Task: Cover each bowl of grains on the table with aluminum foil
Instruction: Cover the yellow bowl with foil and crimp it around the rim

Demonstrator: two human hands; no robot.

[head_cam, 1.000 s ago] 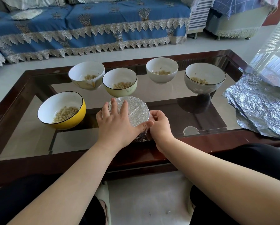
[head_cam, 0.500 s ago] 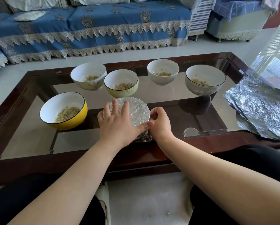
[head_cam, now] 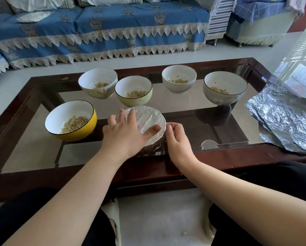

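A long sofa (head_cam: 99, 31) with a blue cover stands behind the low glass table (head_cam: 184, 110), and the person sits at the near side of this table. On the right end of the table lies a pile of aluminum foil sheets (head_cam: 287, 125), wrinkled and not used yet.

Five open bowls with grains stand on the glass: the yellow bowl (head_cam: 71, 120) at the left, then in the back row the flower bowl (head_cam: 98, 83), the green bowl (head_cam: 133, 91), the white bowl (head_cam: 179, 79) and the grey bowl (head_cam: 225, 87). All five have no cover.

Near the front edge stands the foil-covered bowl (head_cam: 148, 121). The left hand (head_cam: 125, 134) lies flat on its top with straight fingers and presses the foil down. The right hand (head_cam: 178, 139) is just beside it at the right side of the bowl, its fingers curled to pinch the foil against the wall.

I judge that the first bowl is almost finished and five bowls are left.
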